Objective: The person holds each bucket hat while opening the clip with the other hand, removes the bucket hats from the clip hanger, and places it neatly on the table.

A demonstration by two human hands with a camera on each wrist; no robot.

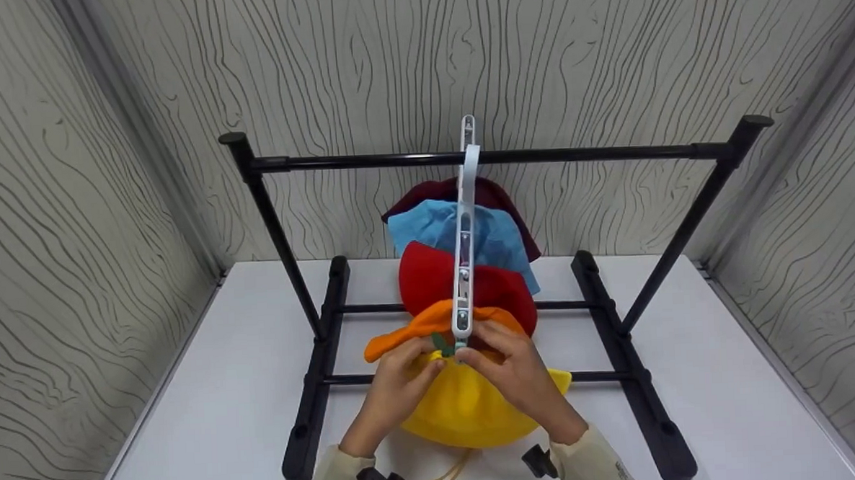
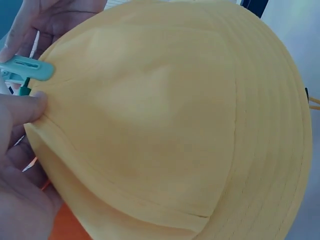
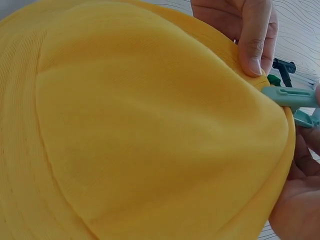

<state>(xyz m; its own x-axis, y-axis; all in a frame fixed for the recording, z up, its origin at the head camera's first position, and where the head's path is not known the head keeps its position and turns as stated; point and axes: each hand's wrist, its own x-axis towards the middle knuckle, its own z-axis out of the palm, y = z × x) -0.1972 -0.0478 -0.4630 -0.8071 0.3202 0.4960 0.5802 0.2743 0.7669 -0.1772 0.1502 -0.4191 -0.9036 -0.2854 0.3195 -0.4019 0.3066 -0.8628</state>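
Two hands at the clip of a hanging hat rack

The left hand (image 1: 398,385) pinches the brim of the soft yellow fabric bucket hat (image 1: 467,408) beside the small teal plastic clip (image 1: 444,344); the right hand (image 1: 516,373) curls round that clip below the white plastic hanging strip (image 1: 465,253).

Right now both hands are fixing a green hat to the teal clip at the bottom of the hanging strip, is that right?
Not quite: the hat is yellow, not green, as the head view shows. Both the left hand and right hand do hold it at the teal clip.
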